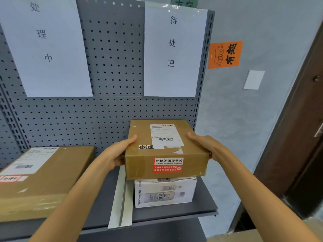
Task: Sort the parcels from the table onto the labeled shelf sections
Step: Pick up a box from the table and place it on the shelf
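You have free shelf [206, 203] only between the white divider [120, 198] and the white carton [164, 193]. The large parcel [43, 175] blocks the left.

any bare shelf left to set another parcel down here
Bare shelf shows only as a narrow strip right of the white carton and a gap between the white divider and the large flat box. The right section is crowded: the held parcel sits atop the carton.

Three parcels show on the shelf [206, 198]: one brown box [166, 149] gripped between the left hand [117, 154] and right hand [208, 145], one white carton [164, 193] directly beneath that grip, one wide brown box [43, 177] left of it. Two paper signs [47, 46] hang above; one divider strip [120, 198] lies below-left.
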